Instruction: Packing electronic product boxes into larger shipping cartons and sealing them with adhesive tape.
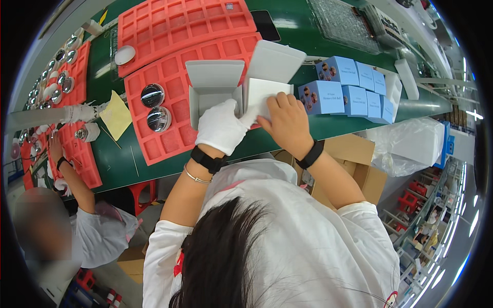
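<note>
Two small cardboard boxes stand side by side with their flaps up. In the left one, a grey-white box (215, 95), a bare grey inside shows. Its neighbour, a white box (258, 93), has a flat white panel at its top under a raised lid (275, 61). My left hand (223, 127), in a white glove, is closed at the near corner where the boxes meet, thumb against the white box; its fingers are partly hidden. My bare right hand (285, 120) grips the white box's near right side, fingertips on the panel, thumb at the near edge.
Red compartment trays (177, 102) lie under and behind the boxes, with two shiny silver balls (152, 95) in one. Several blue printed boxes (322, 97) stand at right. A yellow paper (116, 115) lies left. At far left a co-worker's hand (55, 149) reaches over another tray.
</note>
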The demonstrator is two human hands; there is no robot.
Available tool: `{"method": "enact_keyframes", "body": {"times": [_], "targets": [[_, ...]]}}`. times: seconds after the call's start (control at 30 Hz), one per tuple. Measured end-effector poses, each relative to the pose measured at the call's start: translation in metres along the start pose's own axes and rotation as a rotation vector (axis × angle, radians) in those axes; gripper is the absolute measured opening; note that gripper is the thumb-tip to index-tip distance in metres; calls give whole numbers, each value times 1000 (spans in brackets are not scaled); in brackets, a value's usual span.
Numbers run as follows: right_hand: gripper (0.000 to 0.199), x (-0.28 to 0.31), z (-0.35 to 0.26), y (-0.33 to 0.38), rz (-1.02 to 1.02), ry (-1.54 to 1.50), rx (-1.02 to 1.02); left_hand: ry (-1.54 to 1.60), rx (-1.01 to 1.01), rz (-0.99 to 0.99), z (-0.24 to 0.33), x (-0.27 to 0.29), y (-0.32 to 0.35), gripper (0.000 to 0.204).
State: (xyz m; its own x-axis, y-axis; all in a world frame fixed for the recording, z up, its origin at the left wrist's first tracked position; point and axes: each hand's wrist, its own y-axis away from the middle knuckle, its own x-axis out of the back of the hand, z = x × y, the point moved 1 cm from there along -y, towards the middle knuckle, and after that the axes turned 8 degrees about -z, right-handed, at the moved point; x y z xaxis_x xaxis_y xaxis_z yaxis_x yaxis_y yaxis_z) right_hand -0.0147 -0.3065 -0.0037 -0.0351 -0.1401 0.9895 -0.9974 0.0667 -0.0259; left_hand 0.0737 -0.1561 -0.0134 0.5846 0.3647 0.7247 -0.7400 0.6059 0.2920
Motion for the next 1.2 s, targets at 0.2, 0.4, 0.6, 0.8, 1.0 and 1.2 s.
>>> {"method": "enact_keyframes", "body": {"times": [0.2, 0.4, 0.6, 0.8, 1.0, 1.2], "targets": [[37, -11, -7, -15, -45, 28, -31, -70, -49, -92, -10, -8, -17, 37], [38, -6, -10, -21, -212, 25, -68, -288, -374, -57, -23, -15, -20, 32], [42, 3, -3, -18, -297, -51, -81, -11, -301, -279, -40, -17, -41, 36], [47, 7, 11, -25, -385, -134, -7, 285, 10, -631, -29, 3, -53, 46], [46, 7, 11, -15, -260, -179, -3, 215, -86, -718, -35, -1, -62, 50], [45, 19, 9, -21, -495, -151, -40, 145, -163, -664, -39, -8, -58, 53]]}}
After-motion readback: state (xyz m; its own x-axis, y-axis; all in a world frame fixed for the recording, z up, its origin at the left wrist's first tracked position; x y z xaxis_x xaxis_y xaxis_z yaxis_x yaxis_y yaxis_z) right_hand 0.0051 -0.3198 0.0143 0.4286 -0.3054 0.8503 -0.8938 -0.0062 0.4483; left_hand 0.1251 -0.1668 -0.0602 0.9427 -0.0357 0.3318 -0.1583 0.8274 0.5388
